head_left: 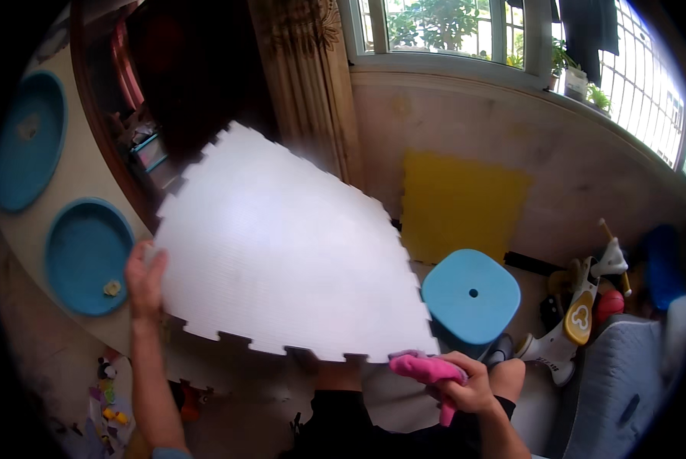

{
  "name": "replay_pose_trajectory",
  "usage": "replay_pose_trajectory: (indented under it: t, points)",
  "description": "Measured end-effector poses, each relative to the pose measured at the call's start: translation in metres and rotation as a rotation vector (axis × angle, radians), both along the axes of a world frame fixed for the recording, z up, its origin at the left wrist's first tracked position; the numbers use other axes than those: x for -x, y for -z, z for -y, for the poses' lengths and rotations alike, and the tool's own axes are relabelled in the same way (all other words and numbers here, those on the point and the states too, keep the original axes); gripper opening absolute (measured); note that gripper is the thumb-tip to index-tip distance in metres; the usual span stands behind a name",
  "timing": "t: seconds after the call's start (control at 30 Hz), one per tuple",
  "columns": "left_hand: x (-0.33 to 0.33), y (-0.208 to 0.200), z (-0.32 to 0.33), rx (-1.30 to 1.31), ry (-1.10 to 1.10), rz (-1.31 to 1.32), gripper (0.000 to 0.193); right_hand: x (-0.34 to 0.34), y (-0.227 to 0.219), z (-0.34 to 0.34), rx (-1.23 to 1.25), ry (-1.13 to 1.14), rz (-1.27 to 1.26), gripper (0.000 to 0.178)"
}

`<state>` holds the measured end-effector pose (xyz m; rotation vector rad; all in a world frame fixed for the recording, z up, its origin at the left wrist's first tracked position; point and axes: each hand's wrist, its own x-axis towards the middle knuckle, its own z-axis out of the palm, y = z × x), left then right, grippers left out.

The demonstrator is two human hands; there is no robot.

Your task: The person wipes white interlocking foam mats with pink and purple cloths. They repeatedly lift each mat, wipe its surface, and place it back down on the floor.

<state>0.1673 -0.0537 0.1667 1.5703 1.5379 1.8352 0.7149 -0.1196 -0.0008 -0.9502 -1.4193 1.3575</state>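
A large white foam floor mat tile (289, 252) with toothed interlocking edges is held up in front of me, tilted. My left hand (145, 279) grips its left edge, the thumb lying on the face and the other fingers partly hidden. At the tile's lower right corner, my right hand (467, 382) is closed around a bunched pink cloth (427, 369). The cloth touches the tile's edge there. My legs and much of the floor are hidden behind the tile.
Right of the tile stands a light blue stool (471, 294). A yellow mat tile (465, 206) leans against the wall. A child's tricycle (576, 321) and grey sofa (614, 382) are at right. Two blue basins (90, 256) sit at left, above scattered toys (109, 405).
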Motion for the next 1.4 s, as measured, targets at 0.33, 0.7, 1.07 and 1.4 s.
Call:
replay_pose_trajectory:
  t: [0.33, 0.7, 1.07, 1.4]
  points:
    - [0.086, -0.091, 0.118, 0.076, -0.612, -0.542, 0.020, -0.011, 0.064, 0.018, 0.242, 0.379, -0.093, 0.036]
    - [0.127, 0.153, 0.046, 0.527, -0.819, -0.925, 0.042, -0.021, 0.092, 0.014, 0.173, 0.415, -0.096, 0.034]
    - [0.134, 0.178, 0.081, 0.822, -0.916, -1.005, 0.056, -0.028, 0.092, -0.009, 0.321, 0.420, -0.110, 0.034]
    - [-0.037, 0.143, -0.087, 0.212, -0.299, -1.086, 0.051, -0.016, 0.020, -0.088, 0.294, 0.248, -0.288, 0.038]
